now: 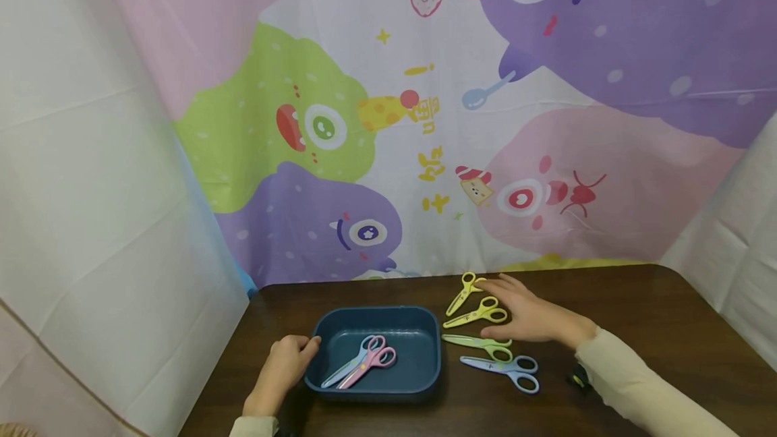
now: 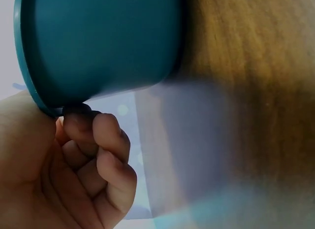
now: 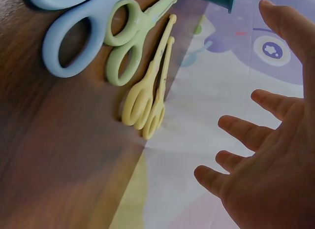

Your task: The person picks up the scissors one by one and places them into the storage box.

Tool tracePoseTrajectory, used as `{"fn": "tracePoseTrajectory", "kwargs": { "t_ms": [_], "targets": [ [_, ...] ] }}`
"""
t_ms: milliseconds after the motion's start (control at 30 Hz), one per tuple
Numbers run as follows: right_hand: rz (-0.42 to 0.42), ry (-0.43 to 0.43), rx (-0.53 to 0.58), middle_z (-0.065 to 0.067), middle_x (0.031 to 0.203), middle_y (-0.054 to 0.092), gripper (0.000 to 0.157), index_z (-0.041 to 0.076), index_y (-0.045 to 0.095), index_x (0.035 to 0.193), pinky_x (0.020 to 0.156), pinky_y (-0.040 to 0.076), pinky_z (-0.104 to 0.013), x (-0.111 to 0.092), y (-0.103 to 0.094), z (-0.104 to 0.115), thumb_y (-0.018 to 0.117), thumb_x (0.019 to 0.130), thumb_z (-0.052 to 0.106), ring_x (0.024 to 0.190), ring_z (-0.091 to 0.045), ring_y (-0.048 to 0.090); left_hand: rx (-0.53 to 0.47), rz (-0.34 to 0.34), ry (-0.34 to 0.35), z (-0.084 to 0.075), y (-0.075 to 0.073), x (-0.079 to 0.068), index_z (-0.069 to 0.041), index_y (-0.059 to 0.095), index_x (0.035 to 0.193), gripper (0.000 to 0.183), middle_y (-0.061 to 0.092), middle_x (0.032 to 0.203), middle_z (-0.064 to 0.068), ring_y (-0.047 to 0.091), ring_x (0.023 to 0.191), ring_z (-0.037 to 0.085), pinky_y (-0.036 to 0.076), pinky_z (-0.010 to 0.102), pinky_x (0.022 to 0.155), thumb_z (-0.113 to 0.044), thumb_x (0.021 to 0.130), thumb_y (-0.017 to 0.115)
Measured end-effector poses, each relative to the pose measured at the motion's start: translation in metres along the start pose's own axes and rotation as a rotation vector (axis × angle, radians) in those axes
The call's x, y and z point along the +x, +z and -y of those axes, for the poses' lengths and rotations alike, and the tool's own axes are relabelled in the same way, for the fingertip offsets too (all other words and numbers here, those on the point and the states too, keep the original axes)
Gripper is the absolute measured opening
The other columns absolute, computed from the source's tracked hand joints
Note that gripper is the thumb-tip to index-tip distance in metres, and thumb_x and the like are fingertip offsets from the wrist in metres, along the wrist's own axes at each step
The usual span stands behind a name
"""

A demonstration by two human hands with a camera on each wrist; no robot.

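Observation:
My left hand (image 1: 285, 363) pinches the left rim of a dark teal plastic tray (image 1: 376, 396); in the left wrist view its fingers (image 2: 112, 130) curl under the lip. Inside the tray, pink scissors (image 1: 363, 371) lie overlapping light blue scissors (image 1: 343, 371). Over the table to the right, my right hand (image 1: 534, 312) hovers with fingers spread, holding nothing. Closest to it are two yellow scissors, the farther pair (image 1: 460, 300) and the nearer pair (image 1: 472, 316). Green scissors (image 1: 476, 342) and blue scissors (image 1: 494, 367) lie nearer to me, blades toward the tray.
The dark brown wooden table (image 1: 631, 315) meets a printed cartoon curtain (image 1: 437, 235) at its far edge. White cloth (image 1: 91, 221) hangs along the left side. A small black object (image 1: 579, 376) shows beneath the right sleeve.

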State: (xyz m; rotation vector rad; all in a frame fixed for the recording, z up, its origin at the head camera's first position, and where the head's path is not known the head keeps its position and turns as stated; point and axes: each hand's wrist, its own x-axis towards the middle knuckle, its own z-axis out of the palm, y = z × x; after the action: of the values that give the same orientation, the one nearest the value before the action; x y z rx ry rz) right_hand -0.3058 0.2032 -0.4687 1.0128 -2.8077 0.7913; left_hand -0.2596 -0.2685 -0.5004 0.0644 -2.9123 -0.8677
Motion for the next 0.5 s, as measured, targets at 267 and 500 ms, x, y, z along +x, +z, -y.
{"fn": "tracePoseTrajectory", "kwargs": {
  "t_ms": [267, 500],
  "targets": [
    [-0.029, 0.012, 0.034, -0.026, 0.151, 0.049, 0.089, 0.001, 0.045, 0.151, 0.108, 0.028, -0.077, -0.008, -0.001, -0.002, 0.08, 0.085, 0.05, 0.143, -0.061, 0.029, 0.04, 0.048, -0.015, 0.0, -0.006, -0.002, -0.013, 0.053, 0.065, 0.046, 0.041, 0.059, -0.001, 0.044, 0.057, 0.016, 0.034, 0.032, 0.056, -0.038, 0.103, 0.059],
    [-0.007, 0.071, 0.06, -0.023, 0.156, 0.044, 0.089, 0.005, 0.042, 0.154, 0.108, 0.029, -0.076, -0.013, -0.003, -0.005, 0.079, 0.087, 0.049, 0.147, -0.057, 0.025, 0.02, 0.006, -0.041, 0.0, -0.005, -0.007, -0.013, 0.049, 0.068, 0.052, 0.039, 0.06, -0.001, 0.038, 0.054, 0.015, 0.031, 0.032, 0.054, -0.051, 0.103, 0.055]
  ]
}}
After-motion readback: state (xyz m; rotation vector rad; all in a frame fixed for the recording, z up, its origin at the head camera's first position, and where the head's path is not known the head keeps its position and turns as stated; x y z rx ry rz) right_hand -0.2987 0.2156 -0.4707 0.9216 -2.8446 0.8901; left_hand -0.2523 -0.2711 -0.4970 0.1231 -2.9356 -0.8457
